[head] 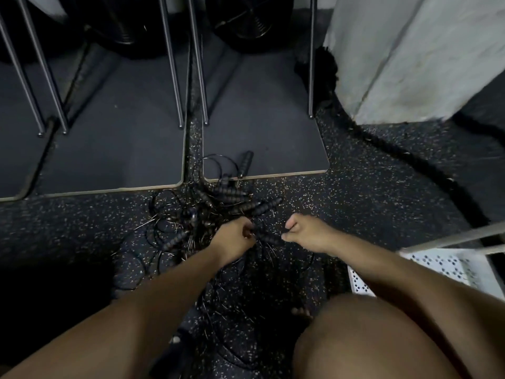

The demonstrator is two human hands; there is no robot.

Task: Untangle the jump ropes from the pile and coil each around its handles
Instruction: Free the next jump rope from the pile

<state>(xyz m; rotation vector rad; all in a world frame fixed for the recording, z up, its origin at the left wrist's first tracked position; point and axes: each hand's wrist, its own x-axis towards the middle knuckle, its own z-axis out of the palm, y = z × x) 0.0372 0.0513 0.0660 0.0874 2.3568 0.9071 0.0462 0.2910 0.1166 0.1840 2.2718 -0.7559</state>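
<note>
Beyond a knee [369, 337], left hand [232, 237] and right hand [304, 232] seemingly grip one ribbed handle [269, 238] among tangled ropes [169, 214].

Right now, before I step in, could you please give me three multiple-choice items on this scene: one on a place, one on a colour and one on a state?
1. Where do the jump ropes lie?
A. In a bucket
B. On the speckled floor, at the edge of a mat
C. On a chair

2. What colour are the handles?
A. Red
B. Yellow
C. Black

3. How are the ropes?
A. Tangled in one pile
B. Each coiled round its handles
C. Hung up

Answers:
1 B: the pile rests on the floor and laps onto the mat.
2 C: every ribbed handle is black.
3 A: the cords loop across each other, with the left hand and the right hand gripping among them.
</note>
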